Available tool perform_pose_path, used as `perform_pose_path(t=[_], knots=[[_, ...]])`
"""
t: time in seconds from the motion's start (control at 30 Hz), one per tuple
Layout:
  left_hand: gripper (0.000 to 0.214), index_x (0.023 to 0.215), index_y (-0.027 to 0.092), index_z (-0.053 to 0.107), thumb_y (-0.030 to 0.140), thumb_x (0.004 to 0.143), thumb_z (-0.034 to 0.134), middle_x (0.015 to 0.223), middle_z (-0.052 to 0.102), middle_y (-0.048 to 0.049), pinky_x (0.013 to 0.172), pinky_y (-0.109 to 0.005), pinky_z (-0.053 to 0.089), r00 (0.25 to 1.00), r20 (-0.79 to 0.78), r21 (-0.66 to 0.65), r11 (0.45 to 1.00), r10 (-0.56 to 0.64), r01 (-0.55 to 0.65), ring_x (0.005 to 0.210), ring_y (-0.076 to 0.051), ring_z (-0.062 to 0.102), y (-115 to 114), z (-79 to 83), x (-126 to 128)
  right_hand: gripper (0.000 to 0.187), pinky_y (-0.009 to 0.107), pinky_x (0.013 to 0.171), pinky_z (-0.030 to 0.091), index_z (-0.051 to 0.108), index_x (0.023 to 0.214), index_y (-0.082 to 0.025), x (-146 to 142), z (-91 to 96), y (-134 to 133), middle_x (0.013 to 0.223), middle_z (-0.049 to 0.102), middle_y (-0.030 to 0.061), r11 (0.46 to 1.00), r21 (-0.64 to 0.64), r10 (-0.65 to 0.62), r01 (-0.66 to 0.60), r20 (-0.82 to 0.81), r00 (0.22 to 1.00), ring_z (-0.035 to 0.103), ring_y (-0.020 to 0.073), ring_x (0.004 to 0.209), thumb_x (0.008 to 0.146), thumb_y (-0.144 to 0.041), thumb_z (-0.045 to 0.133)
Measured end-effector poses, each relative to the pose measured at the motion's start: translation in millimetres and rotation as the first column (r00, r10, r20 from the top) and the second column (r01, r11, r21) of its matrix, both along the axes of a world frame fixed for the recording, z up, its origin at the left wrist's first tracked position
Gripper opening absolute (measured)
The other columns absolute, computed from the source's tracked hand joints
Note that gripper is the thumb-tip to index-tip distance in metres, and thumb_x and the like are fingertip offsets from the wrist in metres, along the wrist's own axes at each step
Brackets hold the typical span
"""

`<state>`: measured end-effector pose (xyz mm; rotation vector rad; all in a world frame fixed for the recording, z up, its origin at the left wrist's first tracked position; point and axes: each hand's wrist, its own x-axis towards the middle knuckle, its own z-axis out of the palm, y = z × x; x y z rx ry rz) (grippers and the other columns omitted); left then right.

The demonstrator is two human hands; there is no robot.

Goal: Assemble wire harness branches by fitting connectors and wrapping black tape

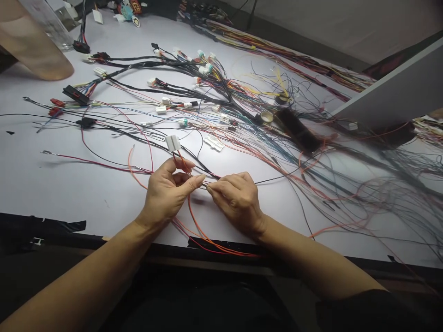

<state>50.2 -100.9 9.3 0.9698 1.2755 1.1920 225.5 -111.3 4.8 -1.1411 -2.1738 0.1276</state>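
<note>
My left hand (166, 191) and my right hand (237, 198) meet over the white table (69, 193) near its front edge. Both pinch thin wires where their fingertips touch. The left fingers close on red and orange wires (194, 221) that run up to a small white connector (172, 143) just above the hand. An orange wire loops down between my wrists to the table edge. The right fingers are pressed together on the wire ends coming from the right; what exactly sits between them is too small to make out.
A large wire harness (207, 87) with several white, black and red connectors spreads across the table. A dark rectangular block (297, 129) lies at centre right. Loose wires pile at the right (398, 184). A grey panel (391, 92) leans at upper right. A beige object (31, 46) stands at upper left.
</note>
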Motion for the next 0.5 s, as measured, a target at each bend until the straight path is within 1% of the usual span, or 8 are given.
perform_pose_path(t=[0.1, 0.23, 0.3, 0.4, 0.5], knots=[[0.034, 0.088, 0.017, 0.062, 0.028, 0.063, 0.084, 0.077, 0.059, 0.0009, 0.068, -0.028, 0.056, 0.997, 0.075, -0.034, 0.999, -0.016, 0.018, 0.066, -0.013, 0.063, 1, 3.3, -1, 0.014, 0.031, 0.069, 0.030, 0.065, 0.080, -0.020, 1, 2.6, 1, 0.073, 0.068, -0.0015, 1.000, 0.006, -0.008, 0.008, -0.007, 1.000, 0.058, 0.0108, 0.067, 0.092, -0.022, 0.057], [0.031, 0.087, 0.015, 0.064, 0.034, 0.068, 0.080, 0.072, 0.062, -0.0007, 0.072, -0.032, 0.057, 0.993, 0.113, -0.081, 0.997, 0.020, -0.010, 0.065, -0.015, 0.065, 1, 7.5, 0, 0.017, 0.032, 0.070, 0.028, 0.066, 0.083, -0.021, 2, 6.9, 1, 0.074, 0.069, -0.0008, 1.000, 0.001, -0.020, 0.020, 0.026, 0.999, 0.057, 0.0111, 0.066, 0.094, -0.024, 0.054], [0.030, 0.087, 0.015, 0.065, 0.034, 0.069, 0.079, 0.071, 0.063, -0.0010, 0.072, -0.032, 0.057, 0.995, 0.098, -0.073, 0.997, 0.021, -0.014, 0.065, -0.016, 0.066, 1, 7.1, 0, 0.017, 0.032, 0.070, 0.028, 0.066, 0.083, -0.021, 3, 8.6, 1, 0.073, 0.069, -0.0011, 1.000, 0.011, -0.021, 0.021, 0.034, 0.999, 0.056, 0.0110, 0.066, 0.094, -0.024, 0.054], [0.028, 0.085, 0.016, 0.067, 0.033, 0.068, 0.080, 0.075, 0.064, -0.0016, 0.068, -0.030, 0.058, 0.999, 0.034, -0.013, 1.000, 0.012, -0.012, 0.064, -0.016, 0.066, 0, 4.3, 0, 0.017, 0.032, 0.069, 0.027, 0.066, 0.082, -0.020, 3, 10.9, 0, 0.072, 0.068, -0.0016, 0.999, 0.040, -0.014, 0.012, 0.052, 0.999, 0.055, 0.0108, 0.065, 0.094, -0.023, 0.054], [0.027, 0.082, 0.016, 0.068, 0.035, 0.068, 0.081, 0.076, 0.065, -0.0024, 0.065, -0.030, 0.058, 0.999, -0.037, 0.040, 0.999, 0.012, -0.011, 0.062, -0.016, 0.066, -1, 2.0, 1, 0.020, 0.033, 0.069, 0.026, 0.065, 0.079, -0.019, 3, 12.9, -2, 0.070, 0.066, -0.0010, 0.999, 0.034, -0.013, 0.009, 0.104, 0.994, 0.054, 0.0110, 0.065, 0.095, -0.023, 0.052]])
